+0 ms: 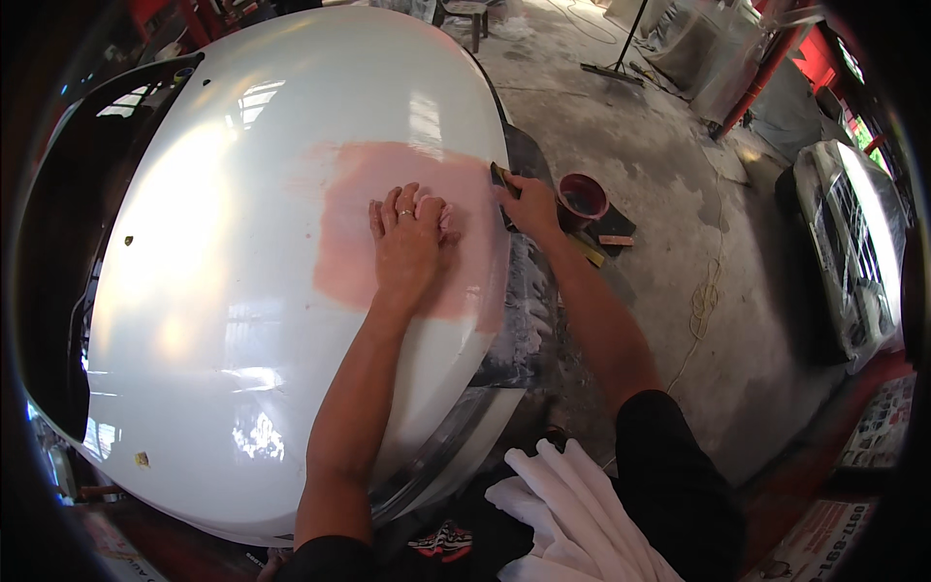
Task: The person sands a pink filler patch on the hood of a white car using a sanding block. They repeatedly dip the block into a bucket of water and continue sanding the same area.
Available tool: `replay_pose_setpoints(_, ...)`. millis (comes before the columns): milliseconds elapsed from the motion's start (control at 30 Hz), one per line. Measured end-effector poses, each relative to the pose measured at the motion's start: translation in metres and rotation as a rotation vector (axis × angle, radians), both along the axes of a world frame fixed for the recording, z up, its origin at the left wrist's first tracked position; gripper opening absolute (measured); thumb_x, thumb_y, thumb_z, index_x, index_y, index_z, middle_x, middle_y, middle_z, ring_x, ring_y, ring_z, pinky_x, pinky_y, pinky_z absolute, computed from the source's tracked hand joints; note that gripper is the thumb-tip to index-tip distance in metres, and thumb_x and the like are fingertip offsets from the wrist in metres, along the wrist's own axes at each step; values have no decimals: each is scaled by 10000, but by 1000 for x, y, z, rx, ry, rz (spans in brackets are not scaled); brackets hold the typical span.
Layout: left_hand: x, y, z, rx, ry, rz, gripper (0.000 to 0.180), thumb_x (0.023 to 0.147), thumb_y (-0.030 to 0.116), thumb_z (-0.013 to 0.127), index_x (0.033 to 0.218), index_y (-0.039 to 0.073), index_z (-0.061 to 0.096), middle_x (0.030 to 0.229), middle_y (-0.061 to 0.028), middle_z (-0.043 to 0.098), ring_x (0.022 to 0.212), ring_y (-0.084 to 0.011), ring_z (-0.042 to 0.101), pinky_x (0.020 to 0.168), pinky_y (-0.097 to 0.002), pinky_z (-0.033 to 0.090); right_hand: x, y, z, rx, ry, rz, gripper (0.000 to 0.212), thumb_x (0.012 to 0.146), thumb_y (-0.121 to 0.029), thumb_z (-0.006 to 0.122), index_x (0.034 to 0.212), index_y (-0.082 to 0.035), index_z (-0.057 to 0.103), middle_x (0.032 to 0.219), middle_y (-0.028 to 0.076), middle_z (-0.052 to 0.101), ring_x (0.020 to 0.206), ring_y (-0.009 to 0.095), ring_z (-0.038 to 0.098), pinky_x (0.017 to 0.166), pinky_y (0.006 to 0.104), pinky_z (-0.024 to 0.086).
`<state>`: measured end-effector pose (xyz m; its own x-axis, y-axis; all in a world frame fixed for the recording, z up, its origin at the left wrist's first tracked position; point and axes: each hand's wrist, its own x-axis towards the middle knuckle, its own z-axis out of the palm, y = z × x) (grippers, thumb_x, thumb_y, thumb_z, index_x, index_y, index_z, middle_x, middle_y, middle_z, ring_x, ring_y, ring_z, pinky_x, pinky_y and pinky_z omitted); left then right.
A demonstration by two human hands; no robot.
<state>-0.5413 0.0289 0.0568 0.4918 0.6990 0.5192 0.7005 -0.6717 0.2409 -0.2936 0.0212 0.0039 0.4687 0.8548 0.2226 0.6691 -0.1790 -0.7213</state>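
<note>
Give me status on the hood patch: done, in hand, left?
Done: a pink filler patch covers part of the white hood. In hand: left hand presses flat on it; right hand grips the hood edge. Left: patch remains bare pink, unpainted.

The left hand (407, 238) lies flat, palm down, fingers together, at the frame's centre, its forearm running from the lower edge. The right hand (529, 206), just right of centre, is curled, arm outstretched.

Daylit workshop with a dusty grey concrete floor (621, 126) and red posts (766, 68).
</note>
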Motion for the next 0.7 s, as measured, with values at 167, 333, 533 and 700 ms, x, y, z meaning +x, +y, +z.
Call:
replay_pose_setpoints(167,-9,4,-5,-29,12,19,431,866,271,806,1244,151,639,1489,-174,537,1447,-410,434,1221,-633,265,-117,-125,-23,178,-38,-47,429,953,-270,713,1325,-56,726,1061,259,661,932,407,682,832,467,564)
replay_pose_setpoints(333,0,-2,-4,-76,9,14,409,875,269,801,1236,149,650,1505,-160,534,1454,-406,432,1228,-621,263,-97,-100,-34,288,-204,-98,381,941,-186,708,1298,-53,736,1064,248,642,975,414,666,806,461,553)
replay_pose_setpoints(533,-1,2,-6,-62,25,32,386,880,264,801,1221,156,658,1491,-158,550,1447,-398,444,1232,-606,270,-63,-53,-7,140,64,-50,383,926,-124,705,1303,-60,732,1070,237,645,1016,410,654,870,464,535)
replay_pose_setpoints(700,-9,1,-2,-29,38,49,374,879,256,799,1212,151,666,1483,-156,552,1434,-397,449,1228,-596,279,-107,-107,-31,367,-131,-4,359,931,-136,703,1283,-75,742,1057,228,641,986,420,643,856,472,535)
